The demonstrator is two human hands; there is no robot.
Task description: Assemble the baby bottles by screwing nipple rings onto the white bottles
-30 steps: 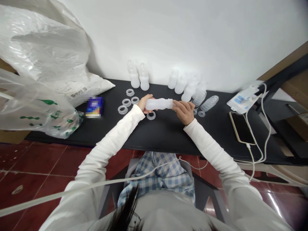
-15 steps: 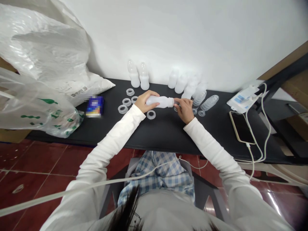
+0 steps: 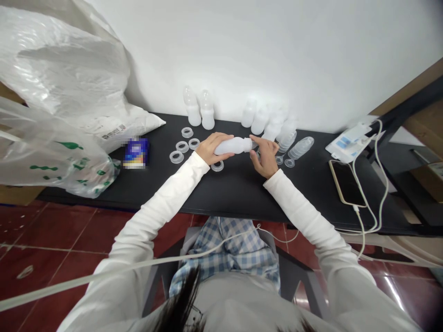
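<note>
My left hand (image 3: 212,148) wraps around the body of a frosted white baby bottle (image 3: 235,146), held on its side above the table with its neck to the right. At that neck is my right hand (image 3: 266,157), its index finger and thumb spread apart by the rim. A small clear piece (image 3: 255,145), perhaps a teat, shows between them; its shape is partly hidden. Clear plastic collar rings (image 3: 182,146) lie to the left, one ring (image 3: 217,166) just under my left hand. Small clear teats (image 3: 290,163) lie right of my right hand.
Two capped bottles (image 3: 207,109) stand by the wall. Several uncapped bottles (image 3: 260,121) and clear domed caps (image 3: 301,148) stand or lie at the back right. A blue packet (image 3: 136,153) and plastic bags (image 3: 83,161) are left. A phone (image 3: 347,183) with cables lies right.
The bottle has shifted slightly right in my left hand's grip. My right hand's thumb and index finger have spread from a pinch at the bottle's mouth.
</note>
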